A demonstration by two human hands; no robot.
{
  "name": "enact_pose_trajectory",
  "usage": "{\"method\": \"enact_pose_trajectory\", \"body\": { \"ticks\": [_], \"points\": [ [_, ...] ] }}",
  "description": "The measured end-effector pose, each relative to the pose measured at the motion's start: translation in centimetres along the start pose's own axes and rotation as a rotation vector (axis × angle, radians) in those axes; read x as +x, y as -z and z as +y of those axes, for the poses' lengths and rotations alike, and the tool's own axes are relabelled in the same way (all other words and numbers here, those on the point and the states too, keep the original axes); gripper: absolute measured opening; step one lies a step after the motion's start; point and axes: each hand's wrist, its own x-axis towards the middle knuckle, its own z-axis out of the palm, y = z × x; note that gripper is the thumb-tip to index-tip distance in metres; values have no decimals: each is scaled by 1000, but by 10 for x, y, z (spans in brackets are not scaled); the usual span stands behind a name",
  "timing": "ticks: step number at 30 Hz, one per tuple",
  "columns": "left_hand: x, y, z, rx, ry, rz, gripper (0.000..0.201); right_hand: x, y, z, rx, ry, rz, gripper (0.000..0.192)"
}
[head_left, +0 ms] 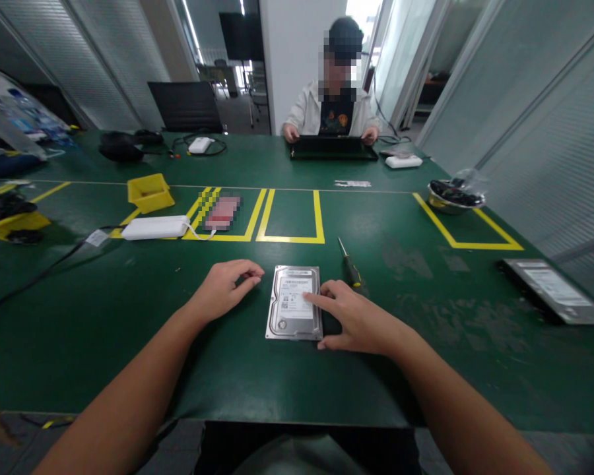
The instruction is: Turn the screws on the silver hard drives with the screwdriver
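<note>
A silver hard drive (pixel 288 324) lies flat on the green table in front of me, its white label facing up. My right hand (pixel 352 318) is at its right side, fingers apart. The index fingertip touches the label, and the thumb is by the lower right corner. To the left of the drive is my left hand (pixel 231 285), loosely bent with thumb and fingers apart, holding nothing and not touching the drive. A screwdriver (pixel 349 265) with a dark and yellow handle lies just beyond my right hand.
Another hard drive (pixel 559 290) lies at the right. Farther off are a metal bowl (pixel 456 204) of dark parts, a yellow bin (pixel 151 193), a white power bank (pixel 156 227) cabled to a blurred phone (pixel 222 212). Across the table (pixel 103 343), a person (pixel 301 109) holds a black panel (pixel 334 148).
</note>
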Motion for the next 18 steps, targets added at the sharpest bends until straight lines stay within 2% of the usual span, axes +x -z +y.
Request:
{"method": "enact_pose_trajectory", "body": {
  "ticks": [10, 18],
  "points": [
    [0, -2, 14, -88, -27, 120, 20, 0, 0, 0, 21, 3, 8, 88],
    [1, -1, 15, -159, -82, 57, 14, 0, 0, -1, 17, 16, 2, 87]
  ]
}}
